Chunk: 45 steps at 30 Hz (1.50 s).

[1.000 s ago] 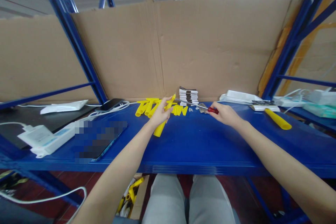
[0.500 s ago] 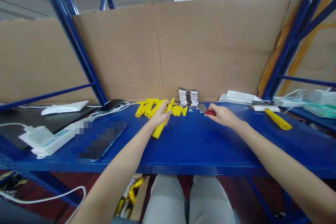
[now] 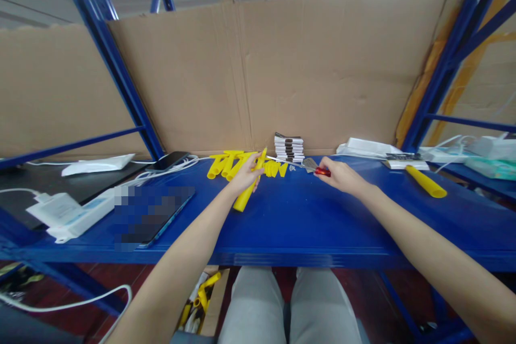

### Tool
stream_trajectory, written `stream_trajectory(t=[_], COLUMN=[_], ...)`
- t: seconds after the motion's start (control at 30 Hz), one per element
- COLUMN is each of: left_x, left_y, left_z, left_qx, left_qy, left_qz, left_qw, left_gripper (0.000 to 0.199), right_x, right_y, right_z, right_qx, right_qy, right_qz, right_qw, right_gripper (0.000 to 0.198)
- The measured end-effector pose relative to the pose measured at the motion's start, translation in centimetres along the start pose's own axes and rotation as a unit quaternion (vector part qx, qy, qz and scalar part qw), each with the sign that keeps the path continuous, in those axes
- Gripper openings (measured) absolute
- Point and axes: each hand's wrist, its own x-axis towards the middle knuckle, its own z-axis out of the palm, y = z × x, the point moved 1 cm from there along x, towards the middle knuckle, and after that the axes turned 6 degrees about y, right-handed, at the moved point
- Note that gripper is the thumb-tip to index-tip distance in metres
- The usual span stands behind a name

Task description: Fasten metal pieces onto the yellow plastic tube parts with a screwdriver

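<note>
My left hand (image 3: pixel 245 177) is closed around a yellow tube (image 3: pixel 244 200), which slants across the blue shelf with its wide open end toward me. My right hand (image 3: pixel 341 174) grips the red handle of a screwdriver (image 3: pixel 323 171). Its thin metal shaft points left, and the tip is at or very near the upper part of the tube; whether it touches I cannot tell. Behind my left hand lie several more yellow tubes (image 3: pixel 220 167). Small yellow cut pieces (image 3: pixel 274 169) form a row between the hands, beside a small grey flat piece (image 3: pixel 310 164).
A stack of folded white papers (image 3: pixel 288 149) stands against the cardboard wall (image 3: pixel 322 75). Another yellow tube (image 3: pixel 426 181) lies at the right. To the left are a tablet (image 3: pixel 157 217), a power strip (image 3: pixel 86 219) and a phone (image 3: pixel 173 160). Below the shelf sits a box (image 3: pixel 215 306) of yellow pieces.
Both hands stay almost in place. The screwdriver's shaft shows more clearly up to the tube, and the whole view has shifted very slightly.
</note>
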Motion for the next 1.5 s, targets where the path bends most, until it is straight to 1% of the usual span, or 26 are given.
stream_trajectory(t=[0.1,0.17,0.33,0.43,0.57,0.7,0.8,0.9,0.97,1.03,1.13,1.2,1.37,1.5], left_x=[0.0,0.0,0.5,0.6,0.5,0.4,0.3,0.3,0.3,0.4,0.4,0.4,0.2,-0.1], left_y=[0.1,-0.1,-0.9,-1.2,-1.1,-0.8,-0.7,-0.7,-0.7,-0.8,-0.8,-0.8,-0.5,-0.1], left_z=[0.0,0.0,0.0,0.0,0.1,0.0,0.0,0.0,0.1,0.1,0.2,0.2,0.3,0.3], left_qx=[0.000,0.002,0.011,0.016,0.015,0.017,0.021,0.029,0.032,0.032,0.029,0.030,0.047,0.056], left_qy=[0.017,0.025,0.018,0.015,0.016,0.019,0.022,0.030,0.033,0.032,0.031,0.031,0.045,0.050], left_qz=[0.002,0.007,0.019,0.021,0.029,0.039,0.043,0.044,0.050,0.058,0.070,0.079,0.094,0.101], left_qw=[1.000,1.000,1.000,1.000,0.999,0.999,0.999,0.998,0.998,0.997,0.997,0.996,0.993,0.992], left_gripper=[0.056,0.055,0.054,0.055,0.055,0.056,0.055,0.055,0.054,0.054,0.054,0.054,0.056,0.055], right_x=[0.0,0.0,0.1,0.1,0.1,0.0,0.0,0.0,0.1,0.1,0.0,-0.1,-0.1,0.0], right_y=[-0.2,-0.3,-0.4,-0.1,0.0,-0.6,-0.9,-0.8,-0.5,-0.2,0.1,0.1,-0.7,-0.8], right_z=[0.0,-0.1,0.0,0.1,-0.1,-0.3,-0.2,0.2,0.4,0.4,0.3,0.1,-0.4,-0.4], right_qx=[-0.029,-0.032,0.018,0.040,-0.011,-0.052,-0.038,-0.001,0.026,0.037,0.016,-0.008,-0.031,-0.014], right_qy=[0.000,0.000,-0.016,-0.017,-0.013,-0.030,-0.054,-0.070,-0.057,-0.026,0.020,0.035,0.023,0.008], right_qz=[-0.008,-0.009,-0.001,0.015,0.020,0.005,-0.001,0.006,0.010,0.015,0.016,0.007,-0.001,0.008], right_qw=[1.000,0.999,1.000,0.999,1.000,0.998,0.998,0.998,0.998,0.999,1.000,0.999,0.999,1.000], right_gripper=[0.014,0.017,0.015,0.014,0.009,0.014,0.018,0.019,0.017,0.017,0.018,0.019,0.024,0.023])
